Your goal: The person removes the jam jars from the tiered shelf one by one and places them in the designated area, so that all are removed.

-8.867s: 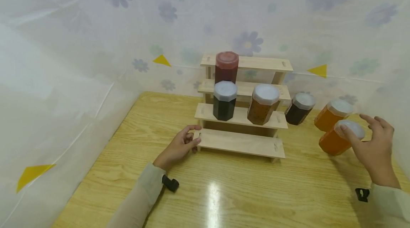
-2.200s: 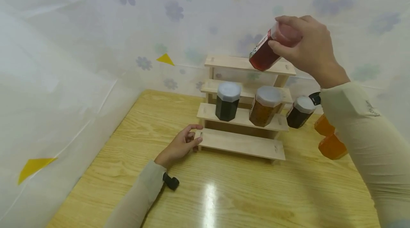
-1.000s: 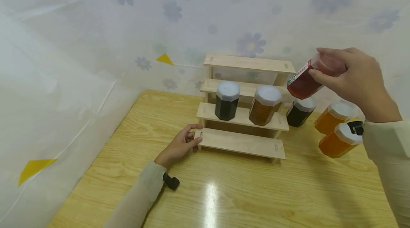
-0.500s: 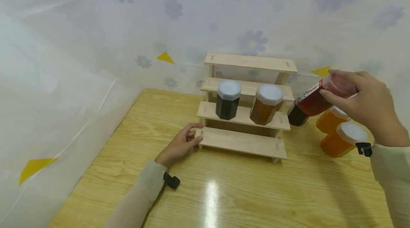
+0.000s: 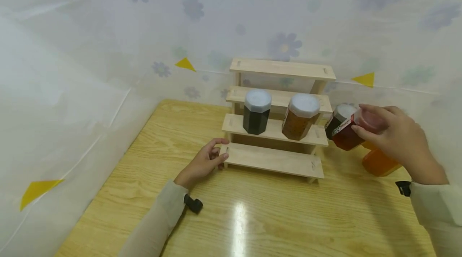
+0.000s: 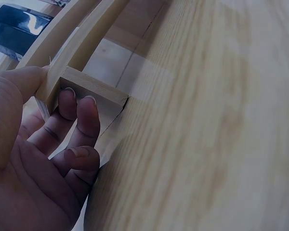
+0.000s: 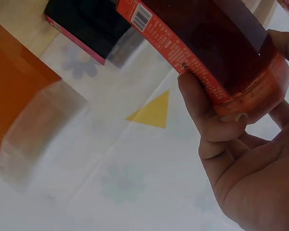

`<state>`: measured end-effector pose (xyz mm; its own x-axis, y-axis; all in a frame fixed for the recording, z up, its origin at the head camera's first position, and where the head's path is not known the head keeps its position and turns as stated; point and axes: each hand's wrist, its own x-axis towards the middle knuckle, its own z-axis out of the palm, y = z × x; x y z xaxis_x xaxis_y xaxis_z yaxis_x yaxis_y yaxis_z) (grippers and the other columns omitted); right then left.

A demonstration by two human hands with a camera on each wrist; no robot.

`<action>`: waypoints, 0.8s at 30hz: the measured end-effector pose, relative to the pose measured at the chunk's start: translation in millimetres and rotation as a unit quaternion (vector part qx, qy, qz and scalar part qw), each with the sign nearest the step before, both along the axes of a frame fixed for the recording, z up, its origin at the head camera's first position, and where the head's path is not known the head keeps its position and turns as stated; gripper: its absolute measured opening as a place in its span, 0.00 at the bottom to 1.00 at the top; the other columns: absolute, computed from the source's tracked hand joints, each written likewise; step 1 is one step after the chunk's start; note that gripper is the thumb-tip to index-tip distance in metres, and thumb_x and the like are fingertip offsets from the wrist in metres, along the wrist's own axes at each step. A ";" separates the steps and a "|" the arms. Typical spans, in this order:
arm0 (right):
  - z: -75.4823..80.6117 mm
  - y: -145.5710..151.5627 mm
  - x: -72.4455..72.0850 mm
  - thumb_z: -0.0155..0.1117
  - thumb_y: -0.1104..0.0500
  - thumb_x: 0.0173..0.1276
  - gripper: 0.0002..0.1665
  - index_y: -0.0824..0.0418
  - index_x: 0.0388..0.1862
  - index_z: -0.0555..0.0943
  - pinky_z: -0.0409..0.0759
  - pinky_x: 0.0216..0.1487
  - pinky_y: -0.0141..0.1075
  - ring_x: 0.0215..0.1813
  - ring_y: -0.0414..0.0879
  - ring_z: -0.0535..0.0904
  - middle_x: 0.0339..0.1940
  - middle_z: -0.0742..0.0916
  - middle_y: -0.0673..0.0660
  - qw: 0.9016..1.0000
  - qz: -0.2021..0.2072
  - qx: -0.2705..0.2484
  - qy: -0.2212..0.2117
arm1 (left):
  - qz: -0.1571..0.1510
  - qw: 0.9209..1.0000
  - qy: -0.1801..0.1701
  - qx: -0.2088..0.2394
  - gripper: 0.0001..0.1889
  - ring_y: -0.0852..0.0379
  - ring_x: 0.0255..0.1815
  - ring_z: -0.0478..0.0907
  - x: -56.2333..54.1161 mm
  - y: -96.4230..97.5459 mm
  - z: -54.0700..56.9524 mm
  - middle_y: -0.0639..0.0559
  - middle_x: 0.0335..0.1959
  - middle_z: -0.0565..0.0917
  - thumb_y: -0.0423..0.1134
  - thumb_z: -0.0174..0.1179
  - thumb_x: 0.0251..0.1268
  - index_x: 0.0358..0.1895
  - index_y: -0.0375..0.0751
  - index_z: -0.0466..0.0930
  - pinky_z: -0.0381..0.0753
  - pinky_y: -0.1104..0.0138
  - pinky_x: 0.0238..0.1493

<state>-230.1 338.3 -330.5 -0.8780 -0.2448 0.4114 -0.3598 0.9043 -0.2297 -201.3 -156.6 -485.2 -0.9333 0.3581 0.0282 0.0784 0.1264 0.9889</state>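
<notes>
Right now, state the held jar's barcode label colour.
Label: orange-red, best seen in right wrist view.

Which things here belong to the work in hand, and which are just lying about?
Likely the job:
red jar, in right hand
rack, gripped by left hand
brown jar, dark jar, on the rack
orange jars, other dark jar, beside it

Just surroundings:
table
sheet
yellow triangles

Pale wooden stand (image 5: 272, 160), four-tiered, standing upright on table (image 5: 306, 217). Dark-red jar (image 5: 345, 138), faceted, labelled, pinkish lid (image 5: 371, 120) on, being held lid end up, right of stand.
</notes>
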 end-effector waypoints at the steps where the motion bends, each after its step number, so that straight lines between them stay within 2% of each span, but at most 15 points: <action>1: -2.7 0.4 0.7 0.78 0.53 0.64 0.37 0.60 0.70 0.78 0.74 0.36 0.71 0.50 0.75 0.75 0.57 0.77 0.77 1.000 0.003 -0.001 0.001 | -0.001 1.000 0.002 0.000 0.24 0.40 0.33 0.77 0.0 -0.1 -0.2 0.46 0.26 0.72 0.40 0.60 0.79 0.74 0.47 0.67 0.82 0.57 0.41; 8: -16.6 3.2 1.5 0.82 0.53 0.59 0.39 0.60 0.68 0.79 0.76 0.29 0.65 0.43 0.74 0.79 0.54 0.79 0.76 1.000 0.013 -0.002 0.011 | 0.002 1.000 -0.003 -0.003 0.24 0.39 0.34 0.77 0.2 -0.3 0.0 0.48 0.26 0.71 0.41 0.60 0.79 0.73 0.49 0.67 0.83 0.56 0.42; 13: -21.6 5.3 1.0 0.82 0.52 0.60 0.39 0.61 0.68 0.79 0.75 0.24 0.56 0.39 0.71 0.80 0.54 0.79 0.76 1.000 0.021 -0.001 0.005 | 0.005 1.000 -0.003 -0.004 0.24 0.39 0.34 0.77 -0.3 -0.4 1.2 0.48 0.26 0.71 0.42 0.60 0.79 0.73 0.50 0.68 0.83 0.57 0.41; 19: -27.0 6.1 2.3 0.82 0.51 0.60 0.38 0.62 0.67 0.79 0.72 0.22 0.45 0.32 0.64 0.80 0.51 0.80 0.74 1.000 0.028 0.010 0.000 | 0.005 1.000 0.000 -0.009 0.25 0.39 0.34 0.79 0.6 -0.2 0.3 0.38 0.28 0.73 0.41 0.60 0.79 0.74 0.48 0.67 0.83 0.58 0.41; 24: -30.1 6.1 2.2 0.82 0.51 0.60 0.38 0.62 0.66 0.79 0.72 0.21 0.45 0.31 0.63 0.80 0.49 0.80 0.73 0.999 0.028 0.020 0.000 | 0.003 1.000 0.003 -0.006 0.24 0.38 0.34 0.79 0.3 -0.3 -0.8 0.33 0.30 0.73 0.41 0.59 0.79 0.74 0.49 0.67 0.83 0.57 0.41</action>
